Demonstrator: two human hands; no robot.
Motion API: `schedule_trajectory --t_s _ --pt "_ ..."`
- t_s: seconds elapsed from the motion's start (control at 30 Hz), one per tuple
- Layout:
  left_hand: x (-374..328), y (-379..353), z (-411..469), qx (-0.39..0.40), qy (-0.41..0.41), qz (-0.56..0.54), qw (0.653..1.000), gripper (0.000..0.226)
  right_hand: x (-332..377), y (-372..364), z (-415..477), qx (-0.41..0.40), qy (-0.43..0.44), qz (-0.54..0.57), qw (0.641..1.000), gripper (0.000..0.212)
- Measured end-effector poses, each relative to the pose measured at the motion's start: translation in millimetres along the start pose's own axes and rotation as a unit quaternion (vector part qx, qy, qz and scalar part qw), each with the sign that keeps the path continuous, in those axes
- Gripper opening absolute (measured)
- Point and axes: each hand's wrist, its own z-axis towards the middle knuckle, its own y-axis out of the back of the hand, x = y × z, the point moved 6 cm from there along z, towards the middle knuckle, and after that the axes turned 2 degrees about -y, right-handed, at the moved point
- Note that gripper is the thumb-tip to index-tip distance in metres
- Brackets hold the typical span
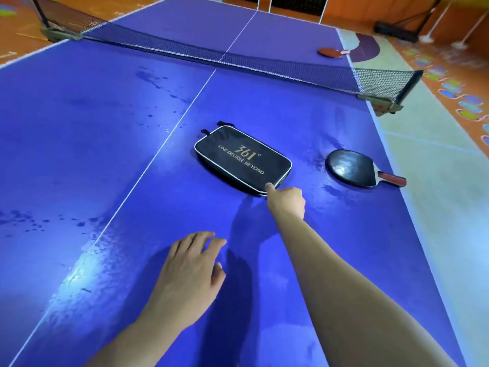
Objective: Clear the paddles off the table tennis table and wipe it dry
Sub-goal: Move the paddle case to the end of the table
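A black paddle case (242, 160) with white piping and gold lettering lies flat on the blue table tennis table (79, 154), just right of the centre line. My right hand (285, 202) pinches the case's near right corner, thumb on top. My left hand (191, 274) hovers open above the table nearer to me, fingers relaxed. A paddle with a black face and red handle (354, 168) lies to the right of the case near the table's right edge. A second, red paddle (332, 52) lies beyond the net at the far right edge.
Water drops and wet streaks (156, 83) cover the near half, also around the black paddle. The net (238, 58) spans the table, clamped at a post (383, 102) on the right. Patterned floor lies past the right edge.
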Motion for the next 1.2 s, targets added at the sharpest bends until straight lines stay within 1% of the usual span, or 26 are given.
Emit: schedule_trajectory --t_s 0.07,0.13,0.3,0.33,0.43,0.5,0.53,0.63,0.77,0.87,0.93,1.07,1.2 --pt "2.9 6.0 2.6 -0.011 -0.007 -0.021 1.000 0.040 4.3 -5.3 6.6 -0.001 -0.028 0.018 0.999 0.039" --pt "5.8 6.6 1.0 -0.025 -0.017 -0.007 1.000 0.038 6.9 -10.8 13.9 0.010 -0.055 0.028 0.998 0.039" --pt "20.3 13.6 -1.9 -0.031 -0.015 -0.014 0.999 0.041 1.1 -18.5 32.4 0.013 -0.110 0.072 0.991 0.021" --pt "23.7 14.8 -2.7 -0.029 -0.013 -0.009 0.999 0.040 -0.1 -22.4 35.4 0.015 -0.110 0.090 0.990 0.018" --pt "30.3 15.5 -2.2 -0.021 -0.007 -0.013 1.000 0.039 5.1 -21.8 29.3 -0.004 -0.064 0.140 0.988 0.023" --pt "33.8 18.6 -4.5 -0.015 0.000 -0.016 1.000 0.035 5.1 -14.3 13.1 -0.011 -0.040 0.196 0.980 0.021" --pt "36.0 20.3 -5.3 -0.011 0.009 -0.019 1.000 0.034 2.7 -12.0 5.5 -0.004 -0.035 0.228 0.973 0.018" --pt "39.6 25.0 -9.2 0.022 0.037 -0.043 0.998 0.040 -5.2 -2.0 -21.3 0.019 -0.030 0.299 0.954 0.015" --pt "36.9 41.1 -15.2 0.047 0.080 -0.085 0.992 0.039 -21.2 17.9 -68.2 0.063 -0.015 0.384 0.921 0.014" --pt "30.6 54.3 -21.7 0.066 0.127 -0.130 0.981 0.042 -41.9 46.0 -107.7 0.093 -0.006 0.418 0.904 0.016" --pt "22.1 64.7 -30.1 0.065 0.161 -0.169 0.970 0.046 -62.2 68.9 -137.0 0.105 -0.010 0.418 0.902 0.016" --pt "6.6 74.8 -56.8 0.069 0.253 -0.257 0.930 0.054 -115.0 108.7 -203.0 0.141 -0.022 0.409 0.901 0.012" --pt "-15.6 73.8 -93.4 0.077 0.316 -0.320 0.890 0.055 -170.2 140.7 -263.6 0.168 -0.045 0.402 0.899 0.009"
